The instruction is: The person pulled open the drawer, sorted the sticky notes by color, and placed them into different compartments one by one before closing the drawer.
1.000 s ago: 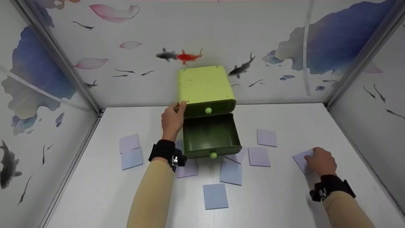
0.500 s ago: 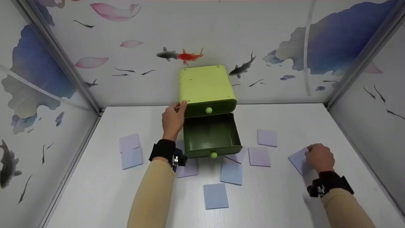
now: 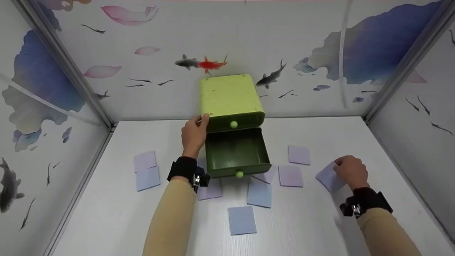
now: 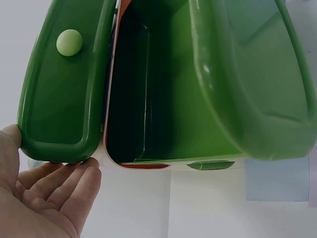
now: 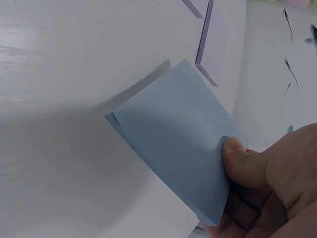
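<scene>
My left hand [image 3: 193,137] holds the upper left front corner of a small two-drawer box [image 3: 231,94], yellow-green on top. In the left wrist view its thumb and fingers lie around the end of the shut upper drawer [image 4: 64,104]. Below that, the dark green lower drawer [image 3: 220,173] is pulled out, and its visible inside holds nothing. Off to the right, my right hand [image 3: 352,171] pinches a sticky note pad [image 3: 328,177] at one edge. This pad looks bluish in the right wrist view, its thumb on top and its fingers partly hidden beneath.
More pads lie about the white table: blue [image 3: 242,220] in front, blue [image 3: 260,194] behind it, lilac [image 3: 290,176] and lilac [image 3: 299,155] right of the drawer. A lilac pad [image 3: 144,160] and a blue pad [image 3: 148,177] lie left. Printed walls [image 3: 220,35] enclose the table.
My right hand has moved left and toward the back with the pad, which is now tilted and raised off the table. The left hand and the drawer box look unchanged.
</scene>
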Demonstrator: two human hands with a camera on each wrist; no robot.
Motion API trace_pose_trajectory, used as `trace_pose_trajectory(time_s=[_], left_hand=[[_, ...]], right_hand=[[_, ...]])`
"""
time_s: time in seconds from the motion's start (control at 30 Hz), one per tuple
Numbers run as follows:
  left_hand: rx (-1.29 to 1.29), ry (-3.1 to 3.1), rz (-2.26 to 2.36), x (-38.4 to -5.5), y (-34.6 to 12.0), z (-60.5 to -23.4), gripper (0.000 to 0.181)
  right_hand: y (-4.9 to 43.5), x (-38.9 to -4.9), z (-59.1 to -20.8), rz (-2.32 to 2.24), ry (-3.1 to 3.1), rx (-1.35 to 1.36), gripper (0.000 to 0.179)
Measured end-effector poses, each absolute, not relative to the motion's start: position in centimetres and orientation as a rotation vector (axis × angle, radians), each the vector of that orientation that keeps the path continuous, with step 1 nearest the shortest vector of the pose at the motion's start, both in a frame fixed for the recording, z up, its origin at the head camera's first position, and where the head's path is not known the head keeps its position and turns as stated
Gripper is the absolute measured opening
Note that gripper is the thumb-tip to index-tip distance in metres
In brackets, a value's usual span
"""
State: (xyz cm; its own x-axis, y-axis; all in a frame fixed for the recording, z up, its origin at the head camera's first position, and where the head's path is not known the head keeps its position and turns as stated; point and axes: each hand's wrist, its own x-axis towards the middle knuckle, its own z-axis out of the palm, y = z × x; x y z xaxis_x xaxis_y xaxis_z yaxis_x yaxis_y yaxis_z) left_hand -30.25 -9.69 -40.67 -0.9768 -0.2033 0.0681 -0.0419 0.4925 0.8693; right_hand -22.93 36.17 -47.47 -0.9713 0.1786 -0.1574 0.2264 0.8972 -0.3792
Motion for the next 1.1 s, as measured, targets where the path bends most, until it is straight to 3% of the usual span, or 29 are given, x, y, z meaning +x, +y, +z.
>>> trace_pose_trajectory(time_s=[1.1], left_hand=[[0.196,-2.564,-1.513,-30.0,-9.6,-40.5,0.056]], right_hand=[[25.2,-26.6,-38.4,-0.568,3.134,0.013,0.027]])
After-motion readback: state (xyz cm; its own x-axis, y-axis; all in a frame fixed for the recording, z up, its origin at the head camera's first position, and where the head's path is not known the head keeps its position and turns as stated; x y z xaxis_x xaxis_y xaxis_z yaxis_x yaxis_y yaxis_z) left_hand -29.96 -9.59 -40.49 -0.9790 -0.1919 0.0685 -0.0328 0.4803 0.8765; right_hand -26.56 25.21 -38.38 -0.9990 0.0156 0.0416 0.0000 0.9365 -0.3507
